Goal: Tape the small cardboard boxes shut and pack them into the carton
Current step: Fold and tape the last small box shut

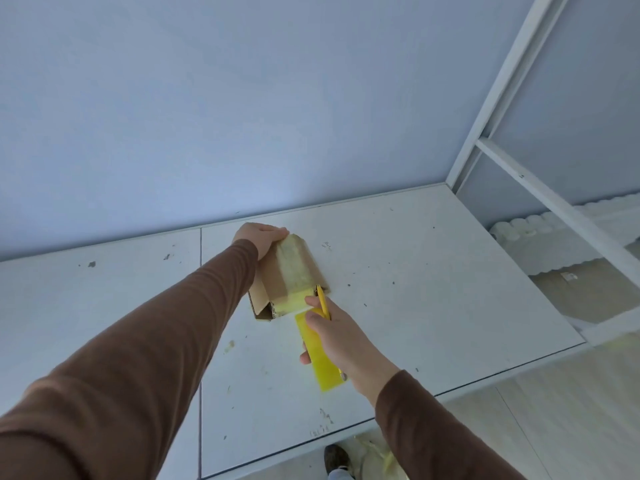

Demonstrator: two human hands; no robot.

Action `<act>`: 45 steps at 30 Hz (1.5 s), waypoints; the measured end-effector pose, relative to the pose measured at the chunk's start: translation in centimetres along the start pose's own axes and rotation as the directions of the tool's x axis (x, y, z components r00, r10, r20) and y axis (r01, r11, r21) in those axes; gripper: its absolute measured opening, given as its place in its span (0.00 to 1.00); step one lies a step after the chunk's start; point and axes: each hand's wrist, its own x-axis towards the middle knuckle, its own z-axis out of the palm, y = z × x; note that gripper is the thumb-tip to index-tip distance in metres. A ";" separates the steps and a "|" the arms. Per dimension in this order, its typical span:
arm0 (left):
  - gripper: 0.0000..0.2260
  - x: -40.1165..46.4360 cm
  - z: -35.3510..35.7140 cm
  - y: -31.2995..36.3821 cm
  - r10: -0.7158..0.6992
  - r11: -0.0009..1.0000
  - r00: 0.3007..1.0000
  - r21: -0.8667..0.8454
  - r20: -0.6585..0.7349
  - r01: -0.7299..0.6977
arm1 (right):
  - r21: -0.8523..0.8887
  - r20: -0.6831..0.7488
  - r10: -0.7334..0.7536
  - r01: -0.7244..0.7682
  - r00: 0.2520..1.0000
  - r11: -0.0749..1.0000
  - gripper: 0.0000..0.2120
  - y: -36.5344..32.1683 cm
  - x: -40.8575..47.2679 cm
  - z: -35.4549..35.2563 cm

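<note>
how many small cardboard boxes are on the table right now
1: a small brown cardboard box mid-table, with yellowish tape along its top, held at its far end by the left hand. No others visible.

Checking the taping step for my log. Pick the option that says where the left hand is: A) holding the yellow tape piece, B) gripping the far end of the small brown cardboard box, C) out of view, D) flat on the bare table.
B: the left hand wraps the far end of the small brown cardboard box, steadying it on the white table.

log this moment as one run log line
step: taping | left hand: holds small box on table | right hand: grips yellow tape dispenser | carton: unseen
</note>
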 end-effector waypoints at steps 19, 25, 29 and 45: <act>0.11 -0.7 2.3 -1.6 0.546 0.625 0.834 0.625 0.079 -0.468 | 0.196 0.064 0.138 -0.148 0.988 0.969 0.11 -1.1 3.1 0.4; 0.43 -1.6 2.4 -1.5 0.293 0.488 0.926 0.796 0.238 -0.358 | 0.290 0.026 -0.002 -0.006 1.000 0.957 0.17 -0.7 2.8 3.8; 0.50 -3.0 4.5 -2.6 0.304 0.500 0.936 0.807 0.178 -0.316 | 0.370 0.051 0.002 -0.020 0.999 0.929 0.28 0.4 1.7 4.2; 0.25 -5.4 1.7 -2.3 0.628 0.680 0.778 0.461 0.037 -0.570 | 0.325 0.135 0.120 -0.158 0.984 0.932 0.16 1.3 -0.3 4.3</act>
